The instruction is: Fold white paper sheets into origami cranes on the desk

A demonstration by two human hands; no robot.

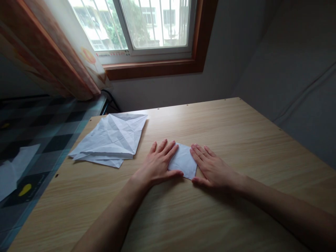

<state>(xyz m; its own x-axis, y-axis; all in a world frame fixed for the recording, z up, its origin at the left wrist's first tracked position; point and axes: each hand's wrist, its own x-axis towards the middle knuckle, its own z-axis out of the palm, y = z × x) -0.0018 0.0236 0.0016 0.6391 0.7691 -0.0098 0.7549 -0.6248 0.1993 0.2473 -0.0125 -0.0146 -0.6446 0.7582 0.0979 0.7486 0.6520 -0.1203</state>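
A small folded white paper [183,161] lies on the wooden table [236,133] in front of me. My left hand [157,164] rests flat on the paper's left side with fingers stretched out and the thumb along its near edge. My right hand [211,168] lies flat on the paper's right edge, fingers extended and close together. Both hands press down on the paper and grip nothing.
A stack of creased white paper sheets [111,139] lies on the table's left part. A bed with a checked cover [31,140] stands beside the table's left edge, with a white sheet [13,168] on it. A curtain [52,52] and a window [147,24] are behind.
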